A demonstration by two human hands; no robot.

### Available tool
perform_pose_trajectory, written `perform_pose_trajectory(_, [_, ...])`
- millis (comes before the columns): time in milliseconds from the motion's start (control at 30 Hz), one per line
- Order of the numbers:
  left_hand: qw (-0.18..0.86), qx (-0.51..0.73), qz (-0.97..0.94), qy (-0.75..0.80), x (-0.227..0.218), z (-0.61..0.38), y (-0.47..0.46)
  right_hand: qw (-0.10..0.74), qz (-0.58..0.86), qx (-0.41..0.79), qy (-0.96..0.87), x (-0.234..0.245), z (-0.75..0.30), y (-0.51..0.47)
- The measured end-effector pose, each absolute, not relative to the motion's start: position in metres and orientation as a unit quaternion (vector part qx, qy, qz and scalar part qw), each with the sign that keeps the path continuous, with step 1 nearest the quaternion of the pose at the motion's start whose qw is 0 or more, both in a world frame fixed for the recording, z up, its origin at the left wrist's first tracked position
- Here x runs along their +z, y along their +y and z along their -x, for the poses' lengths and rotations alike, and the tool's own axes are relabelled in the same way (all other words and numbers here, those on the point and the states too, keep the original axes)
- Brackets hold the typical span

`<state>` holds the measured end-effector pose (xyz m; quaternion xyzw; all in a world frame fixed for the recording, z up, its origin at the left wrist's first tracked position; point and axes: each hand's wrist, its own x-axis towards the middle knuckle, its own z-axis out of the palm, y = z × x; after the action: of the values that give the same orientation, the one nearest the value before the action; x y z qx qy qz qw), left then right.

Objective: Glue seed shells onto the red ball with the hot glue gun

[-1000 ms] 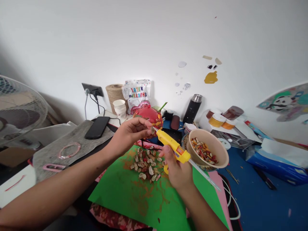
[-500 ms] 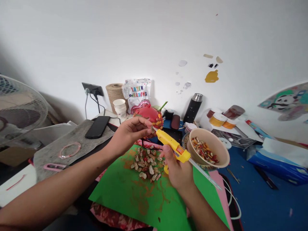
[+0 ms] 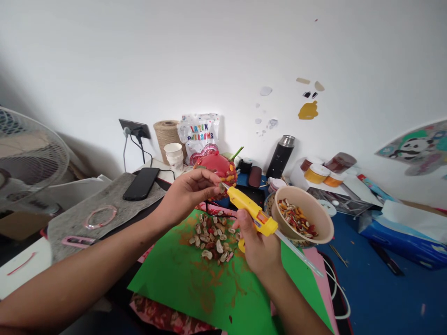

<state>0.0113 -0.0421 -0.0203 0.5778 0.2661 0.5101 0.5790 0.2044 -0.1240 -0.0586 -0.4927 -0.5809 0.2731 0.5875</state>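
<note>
My right hand (image 3: 261,246) is wrapped round a yellow hot glue gun (image 3: 249,208), with a clear glue stick (image 3: 300,253) jutting from its back end. Between thumb and fingers, my left hand (image 3: 190,190) pinches a small brown piece (image 3: 222,187), likely a nutshell half. The glue gun's nozzle meets or nearly meets that piece. Below the hands, several peanut shell halves (image 3: 219,245) lie in a pile on a stained green sheet (image 3: 167,279). Behind my left hand sits a red balloon (image 3: 214,163) with coloured shells around its lower part.
At the right stands a cream bowl (image 3: 326,223) of painted shells, near a black flask (image 3: 280,157) and paint jars (image 3: 317,173). A phone (image 3: 141,184) rests on a grey mat (image 3: 115,195) at the left, near a fan (image 3: 31,158). A white cable (image 3: 344,298) loops at the right.
Almost nothing differs. Both hands keep their places, with the glue gun nozzle held at the small piece; the view has shifted very slightly.
</note>
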Motion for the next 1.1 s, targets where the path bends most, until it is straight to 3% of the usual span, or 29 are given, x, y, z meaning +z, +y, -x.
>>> perform_pose_trajectory(1100, [0.554, 0.531, -0.577, 0.279, -0.0209, -0.0095, -0.0392, 0.577, 0.503, 0.250, -0.593, -0.0634, -0.2061, -0.1216])
